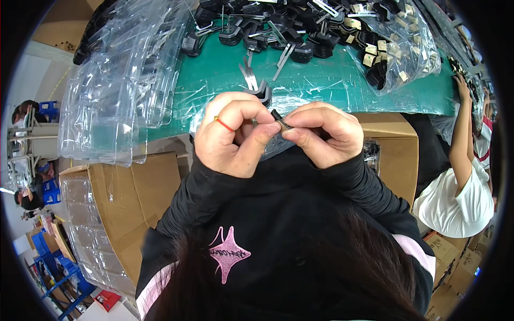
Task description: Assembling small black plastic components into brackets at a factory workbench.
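Between my two hands, just in front of my chest, is a small black curved piece (278, 117). My left hand (231, 132) pinches its left end between thumb and forefinger; a red band circles one finger. My right hand (325, 132) grips the other end the same way. The fingertips hide much of the piece, so its exact kind does not show. Right behind my left fingers lies a black angular part (261, 92) with thin metal strips (248, 74) beside it on the green table mat (214, 75).
Clear plastic trays (123, 80) are stacked at the left. Many black parts with metal strips (289, 43) heap along the back, next to a clear bag (409, 53) of pieces. Cardboard boxes (139, 192) stand below the table edge. A person in a white shirt (455, 203) works at right.
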### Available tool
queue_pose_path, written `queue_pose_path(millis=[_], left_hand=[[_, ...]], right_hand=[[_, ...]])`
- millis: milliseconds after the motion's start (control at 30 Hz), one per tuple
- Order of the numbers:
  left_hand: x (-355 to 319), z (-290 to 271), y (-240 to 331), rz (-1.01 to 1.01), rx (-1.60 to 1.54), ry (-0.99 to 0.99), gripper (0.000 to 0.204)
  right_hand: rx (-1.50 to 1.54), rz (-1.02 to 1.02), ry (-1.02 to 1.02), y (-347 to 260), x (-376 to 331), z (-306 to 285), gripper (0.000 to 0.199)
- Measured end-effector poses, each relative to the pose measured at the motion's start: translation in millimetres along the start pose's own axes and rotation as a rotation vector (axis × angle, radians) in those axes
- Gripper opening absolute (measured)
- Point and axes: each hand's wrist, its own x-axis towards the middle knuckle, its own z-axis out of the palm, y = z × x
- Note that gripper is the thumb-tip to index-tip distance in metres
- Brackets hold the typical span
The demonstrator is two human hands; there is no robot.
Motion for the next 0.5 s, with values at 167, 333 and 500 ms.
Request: queue_pose_path(millis=[167, 333, 500], left_hand=[[-8, 6, 12, 0.383, 0.191, 0.131, 0.021], [-37, -3, -18, 0.406, -0.187, -0.231, 0.022], [-79, -16, -93, -0.165, 0.679, -0.51, 0.036]], right_hand=[[0.976, 0.9, -0.177, 7, 4, -11, 0.013], [1.17, 0.932, 0.105, 34, 0, -12, 0.023], [1.005, 0.947, 0.174, 25, 10, -33, 0.03]])
